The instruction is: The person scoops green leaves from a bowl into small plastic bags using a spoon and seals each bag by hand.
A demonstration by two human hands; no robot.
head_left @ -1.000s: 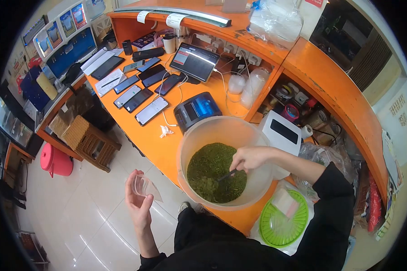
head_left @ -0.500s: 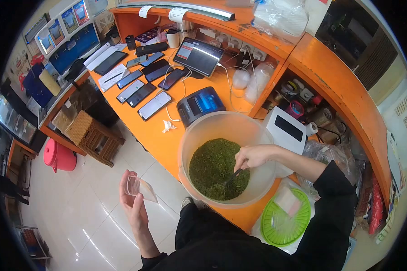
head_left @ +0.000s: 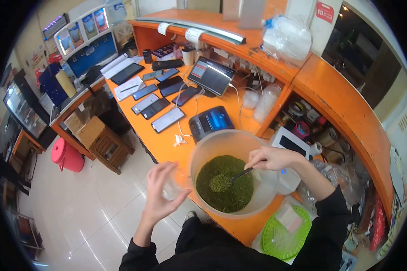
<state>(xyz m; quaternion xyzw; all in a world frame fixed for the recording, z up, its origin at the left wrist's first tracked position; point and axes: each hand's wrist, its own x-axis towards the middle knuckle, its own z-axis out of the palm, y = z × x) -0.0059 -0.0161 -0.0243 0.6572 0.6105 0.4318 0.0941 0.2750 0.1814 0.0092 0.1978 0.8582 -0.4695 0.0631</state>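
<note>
On the orange counter (head_left: 165,147), close in front of me, stands a wide, cloudy plastic tub (head_left: 264,187) with fine green shreds (head_left: 230,198) spread across its floor. My right hand (head_left: 267,158) reaches in over the tub's right side, thumb and fingers pinching the dark handle of a spoon (head_left: 242,174); its bowl carries a heaped green load inside the tub, and whether it touches the shreds beneath I cannot tell. My left hand (head_left: 160,198) is just outside the tub, to its left, fingers and thumb curved around a thin clear plastic piece (head_left: 171,187), too blurred for me to make out its shape. Right of the tub is a white device (head_left: 281,135) with a dark panel, and nearer me a green ribbed tray (head_left: 270,235) with a pale packet (head_left: 288,219) on it. Beyond the tub sits a black printer (head_left: 212,123); farther along, several phones (head_left: 168,119) lie clustered beside a propped tablet (head_left: 211,76). On the tiled floor (head_left: 95,194) at left stand a wicker stool (head_left: 105,143) and a pink bin (head_left: 68,156).
</note>
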